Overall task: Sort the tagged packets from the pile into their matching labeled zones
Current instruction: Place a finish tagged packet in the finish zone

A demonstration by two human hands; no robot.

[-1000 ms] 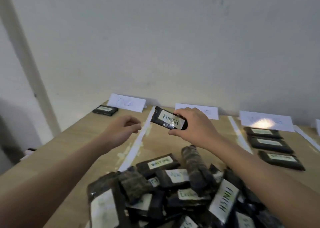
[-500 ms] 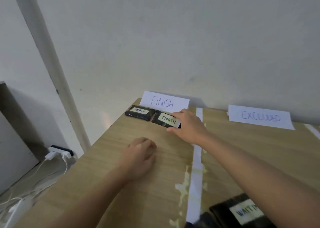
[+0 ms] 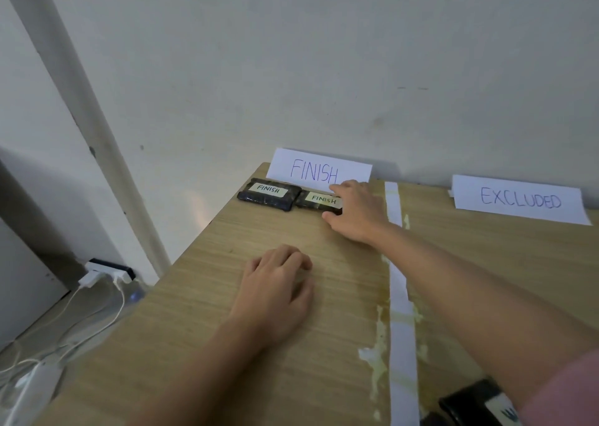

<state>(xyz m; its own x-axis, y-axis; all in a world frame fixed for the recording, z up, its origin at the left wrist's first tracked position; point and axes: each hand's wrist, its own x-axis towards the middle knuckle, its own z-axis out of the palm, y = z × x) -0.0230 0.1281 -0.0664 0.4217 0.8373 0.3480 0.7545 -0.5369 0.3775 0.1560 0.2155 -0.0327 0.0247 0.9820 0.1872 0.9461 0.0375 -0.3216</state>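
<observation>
Gripping flat glossy black packet (image 3: 319, 201)

Soft, dim indoor light; wide-angle bending at edges.

FINISH sign (image 3: 319, 172), EXCLUDED sign (image 3: 518, 200), 2 pkts tagged FINISH (image 3: 269, 189)

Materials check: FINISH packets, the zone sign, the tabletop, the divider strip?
FINISH packets: dark glossy wrap, likely plastic film, given the sheen; white paper-like tags. FINISH sign: white paper, handwritten. Table: light wood-grain, probably laminate. Divider strip: white tape or paper; patchy residue along its edges suggests glue.
</observation>
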